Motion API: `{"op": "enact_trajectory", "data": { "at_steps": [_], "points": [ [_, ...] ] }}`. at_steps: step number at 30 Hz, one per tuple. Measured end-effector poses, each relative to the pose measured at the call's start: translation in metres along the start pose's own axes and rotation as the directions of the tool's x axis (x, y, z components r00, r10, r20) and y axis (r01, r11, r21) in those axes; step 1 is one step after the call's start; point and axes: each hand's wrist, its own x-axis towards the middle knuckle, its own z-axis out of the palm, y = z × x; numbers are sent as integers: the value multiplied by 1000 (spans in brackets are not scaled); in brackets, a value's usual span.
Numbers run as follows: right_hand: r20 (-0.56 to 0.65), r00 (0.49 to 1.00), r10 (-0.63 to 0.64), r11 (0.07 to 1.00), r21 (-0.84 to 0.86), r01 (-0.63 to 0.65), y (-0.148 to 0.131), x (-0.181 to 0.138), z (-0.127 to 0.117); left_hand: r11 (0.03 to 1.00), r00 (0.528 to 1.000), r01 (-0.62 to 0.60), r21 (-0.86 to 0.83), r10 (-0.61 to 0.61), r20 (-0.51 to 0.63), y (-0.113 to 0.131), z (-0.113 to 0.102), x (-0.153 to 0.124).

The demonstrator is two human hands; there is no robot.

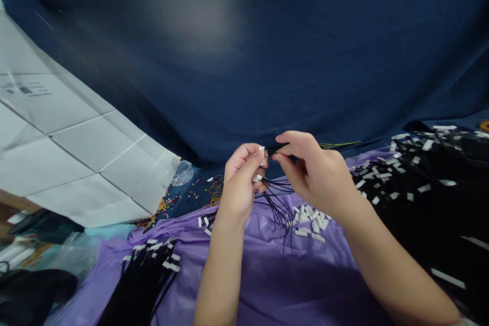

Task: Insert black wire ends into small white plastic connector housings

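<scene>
Near the middle of the view, my left hand [240, 178] is closed on a small white connector [262, 150], held between thumb and forefinger. More white pieces [257, 178] sit lower in the same hand, and a bunch of thin black cords [277, 209] hangs from it over the purple sheet. My right hand [313, 173] is just right of it, thumb and forefinger pinched on what looks like a thin black cord [274, 155] by the connector. Its other fingers are curled and partly hidden. Below the hands lies a loose pile of white connectors [311, 221].
A purple sheet [237, 265] covers the work surface. Black cords with white ends [137, 275] lie at the left front; a larger heap [412, 204] fills the right. Behind are rubber bands [216, 189], scattered beads [165, 206] and a clear cup [182, 173]. Dark blue cloth [267, 61] hangs beyond.
</scene>
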Motion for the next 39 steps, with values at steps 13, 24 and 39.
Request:
{"op": "enact_trajectory", "data": {
  "at_steps": [13,24,39],
  "points": [
    [-42,947,319,943,115,-313,-16,-2,-16,930,883,-347,-122,281,-376,4,-18,15],
    [588,767,258,645,487,-590,-15,-1,3,816,739,-556,-154,402,-540,10,-18,12],
    [510,675,532,413,540,-733,21,-1,31,838,770,-520,-168,375,-517,13,-17,8]
  ]
}}
